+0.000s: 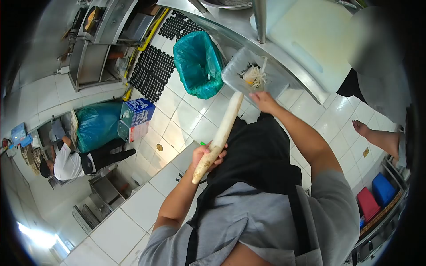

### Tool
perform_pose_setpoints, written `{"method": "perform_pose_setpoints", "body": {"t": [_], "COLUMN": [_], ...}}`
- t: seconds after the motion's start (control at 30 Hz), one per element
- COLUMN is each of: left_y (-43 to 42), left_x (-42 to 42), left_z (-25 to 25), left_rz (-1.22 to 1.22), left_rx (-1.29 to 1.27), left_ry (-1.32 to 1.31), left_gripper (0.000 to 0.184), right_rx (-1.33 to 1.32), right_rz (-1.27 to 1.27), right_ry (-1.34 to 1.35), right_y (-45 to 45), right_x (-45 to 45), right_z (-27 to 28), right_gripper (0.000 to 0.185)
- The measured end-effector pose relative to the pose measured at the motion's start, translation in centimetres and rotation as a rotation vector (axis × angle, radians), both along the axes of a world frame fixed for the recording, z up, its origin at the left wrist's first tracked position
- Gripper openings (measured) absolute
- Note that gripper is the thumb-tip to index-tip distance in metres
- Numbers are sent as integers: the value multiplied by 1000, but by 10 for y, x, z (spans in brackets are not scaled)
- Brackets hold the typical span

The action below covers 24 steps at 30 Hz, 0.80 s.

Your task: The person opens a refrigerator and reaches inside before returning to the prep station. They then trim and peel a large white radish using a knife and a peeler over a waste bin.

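A long, pale root like a daikon radish (227, 123) slants across in front of my apron, white over most of its length and brownish with skin at the lower end. My left hand (207, 158) is wrapped round that lower end. Beside its fingers a small green tip (203, 143) shows; what it belongs to is hidden. My right hand (265, 102) is apart from the root, at the near rim of a clear plastic bin (235, 73). Its fingers point left, loosely apart, with nothing visible in them. Pale peelings (255, 76) lie inside the bin.
A bin with a teal liner (182, 55) stands beside the clear one. Above are a steel counter edge (293, 66) and a white cutting board (313, 33). One co-worker (69, 164) is at far left; another person's hand (361, 128) shows at right. Black mats (153, 68) cover some floor.
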<state>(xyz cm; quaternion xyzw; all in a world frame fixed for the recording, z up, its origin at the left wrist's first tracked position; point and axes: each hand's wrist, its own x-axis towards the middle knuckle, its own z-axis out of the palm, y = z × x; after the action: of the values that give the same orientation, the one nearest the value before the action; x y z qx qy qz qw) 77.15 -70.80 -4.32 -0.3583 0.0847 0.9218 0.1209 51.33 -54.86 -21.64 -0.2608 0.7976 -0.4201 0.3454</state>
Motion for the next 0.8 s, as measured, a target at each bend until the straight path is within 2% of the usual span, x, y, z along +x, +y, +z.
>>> {"method": "perform_pose_setpoints", "body": {"t": [0.03,0.1,0.17,0.23,0.27,0.3,0.37,0.4,0.43,0.47,0.53,0.57,0.6,0.63,0.7,0.73,0.77,0.8], "left_y": [-5,-19,-16,-20,-15,-9,-3,-3,-5,-6,-6,-5,-6,-7,-14,-17,-15,-19], "left_x": [3,4,-10,-10,-18,-26,-30,-28,-25,-20,-10,-3,3,9,25,30,27,27], "left_z": [-9,-39,-40,-52,-41,-30,-13,-8,-4,-3,0,1,1,-2,-9,-13,-19,-16], "left_rz": [5,-156,-106,-202,-202,-196,-191,-184,-179,-146,-103,-53,-57,-32,23,38,79,67], "left_rx": [3,43,4,54,55,-25,-105,-54,-3,93,184,276,275,378,486,493,691,700], "left_ry": [3,23,-11,6,10,55,93,131,170,166,160,161,158,154,27,-73,193,140], "left_gripper": [70,64,62,61,61,62,63,64,66,71,71,71,71,73,75,76,79,80], "right_rx": [-68,-170,-73,-173,-223,-275,-157,-206,-114,-89,-16,-17,64,146,258,325,506,98], "right_rz": [64,216,470,461,436,413,367,253,200,163,167,164,155,142,-6,80,556,-10], "right_ry": [-53,-113,-100,-97,-82,-66,6,45,51,81,171,165,152,145,-116,115,728,244], "right_y": [0,4,10,13,13,12,9,7,6,6,5,2,-2,-5,-2,0,4,-3], "right_x": [14,47,66,82,80,77,68,56,42,27,-1,-9,-13,-14,-12,8,25,29], "right_z": [20,74,126,134,130,122,93,77,56,27,4,-10,-27,-43,-79,-126,-282,-171], "right_gripper": [36,35,32,28,29,30,29,31,33,29,34,34,37,40,47,45,42,38]}}
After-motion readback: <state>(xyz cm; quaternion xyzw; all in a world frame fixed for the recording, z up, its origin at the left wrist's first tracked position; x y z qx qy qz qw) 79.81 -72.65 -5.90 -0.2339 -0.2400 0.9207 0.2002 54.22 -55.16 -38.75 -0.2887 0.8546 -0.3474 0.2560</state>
